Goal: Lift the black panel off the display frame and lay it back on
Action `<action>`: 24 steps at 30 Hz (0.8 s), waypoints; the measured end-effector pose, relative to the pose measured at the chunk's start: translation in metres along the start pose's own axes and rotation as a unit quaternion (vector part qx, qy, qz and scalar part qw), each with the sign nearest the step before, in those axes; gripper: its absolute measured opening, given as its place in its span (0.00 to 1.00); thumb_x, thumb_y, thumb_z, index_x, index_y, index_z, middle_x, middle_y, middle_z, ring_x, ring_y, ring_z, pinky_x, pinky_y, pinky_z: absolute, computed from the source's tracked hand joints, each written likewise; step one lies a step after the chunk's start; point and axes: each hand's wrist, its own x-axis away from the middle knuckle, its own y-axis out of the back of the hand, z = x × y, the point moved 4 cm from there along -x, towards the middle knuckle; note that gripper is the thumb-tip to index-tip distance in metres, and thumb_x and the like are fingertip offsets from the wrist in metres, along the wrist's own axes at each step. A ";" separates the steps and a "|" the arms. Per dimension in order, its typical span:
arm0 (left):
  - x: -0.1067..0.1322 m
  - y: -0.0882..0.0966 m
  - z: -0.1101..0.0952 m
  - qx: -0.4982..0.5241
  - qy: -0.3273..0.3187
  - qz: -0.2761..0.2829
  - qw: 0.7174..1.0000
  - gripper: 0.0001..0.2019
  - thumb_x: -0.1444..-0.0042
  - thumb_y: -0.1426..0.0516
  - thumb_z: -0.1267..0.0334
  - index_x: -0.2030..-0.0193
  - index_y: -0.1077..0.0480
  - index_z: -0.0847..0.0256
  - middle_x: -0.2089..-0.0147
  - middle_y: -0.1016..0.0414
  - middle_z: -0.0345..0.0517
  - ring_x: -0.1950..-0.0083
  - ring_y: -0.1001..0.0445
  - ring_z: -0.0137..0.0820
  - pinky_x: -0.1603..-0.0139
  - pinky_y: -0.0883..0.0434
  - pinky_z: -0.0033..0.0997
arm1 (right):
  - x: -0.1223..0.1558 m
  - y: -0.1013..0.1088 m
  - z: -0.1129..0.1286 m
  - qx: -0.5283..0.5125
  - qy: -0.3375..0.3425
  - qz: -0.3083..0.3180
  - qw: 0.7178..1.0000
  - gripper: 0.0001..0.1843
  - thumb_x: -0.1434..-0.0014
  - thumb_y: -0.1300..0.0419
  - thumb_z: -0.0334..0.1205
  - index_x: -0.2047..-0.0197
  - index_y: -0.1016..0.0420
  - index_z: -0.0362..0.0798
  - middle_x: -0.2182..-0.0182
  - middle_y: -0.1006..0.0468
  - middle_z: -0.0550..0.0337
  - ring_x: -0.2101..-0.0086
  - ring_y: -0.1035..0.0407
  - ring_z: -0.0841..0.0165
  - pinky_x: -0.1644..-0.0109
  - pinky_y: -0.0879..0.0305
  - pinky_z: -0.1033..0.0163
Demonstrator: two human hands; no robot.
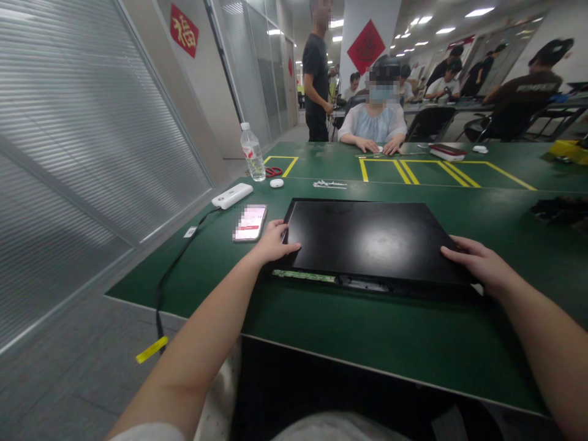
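A black flat display panel (362, 242) lies in front of me over a dark frame on the green table. My left hand (274, 243) grips its left edge, thumb on the face and fingers round the side. On the opposite edge, my right hand (478, 263) holds the panel the same way, its fingertips partly hidden. Below the panel's near edge a green circuit board strip (303, 276) shows, with a dark frame edge (367, 285) beside it. Whether the panel is fully seated in the frame I cannot tell.
Left of the panel lie a lit phone (250, 222), a white power bank (233, 196) with a black cable (177, 263), and a water bottle (252, 152). Red scissors (273, 172), a white case (277, 183) and small strips (329, 184) lie beyond. A person (374, 119) sits across.
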 end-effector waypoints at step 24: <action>0.001 0.000 -0.001 -0.006 0.003 0.003 1.000 0.39 0.52 0.33 0.47 0.36 0.31 0.68 0.29 0.44 0.63 0.27 0.40 0.52 0.24 0.45 0.44 | -0.020 -0.003 -0.015 0.141 0.090 -0.015 0.986 0.28 0.47 0.36 0.55 0.47 0.21 0.48 0.39 0.28 0.46 0.37 0.35 0.51 0.31 0.41 0.53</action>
